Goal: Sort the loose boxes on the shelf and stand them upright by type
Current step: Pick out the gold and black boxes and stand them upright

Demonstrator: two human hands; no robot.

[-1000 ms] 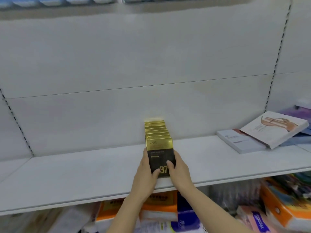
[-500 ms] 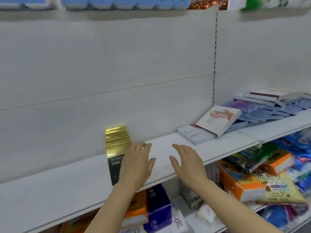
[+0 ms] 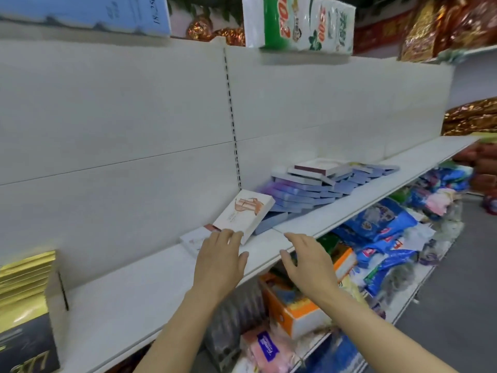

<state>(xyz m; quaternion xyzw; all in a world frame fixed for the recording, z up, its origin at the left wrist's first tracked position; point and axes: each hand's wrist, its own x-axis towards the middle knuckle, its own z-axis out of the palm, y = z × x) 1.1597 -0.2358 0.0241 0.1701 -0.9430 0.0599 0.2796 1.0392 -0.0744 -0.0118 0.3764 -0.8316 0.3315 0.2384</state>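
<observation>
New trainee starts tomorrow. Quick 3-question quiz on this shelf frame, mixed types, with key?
1. True or false: the left hand grips the tilted white box.
2. Where do the gold boxes stand?
A. far left, upright
B. atop the purple pile
C. lower shelf
3. Fill in: the purple boxes lie in a loose ____.

Key:
1. False; both the left and right hand are open and hold nothing.
2. A
3. pile

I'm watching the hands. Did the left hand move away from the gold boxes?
Yes. The left hand left the gold boxes and went right along the shelf, reaching the tilted white box.
</observation>
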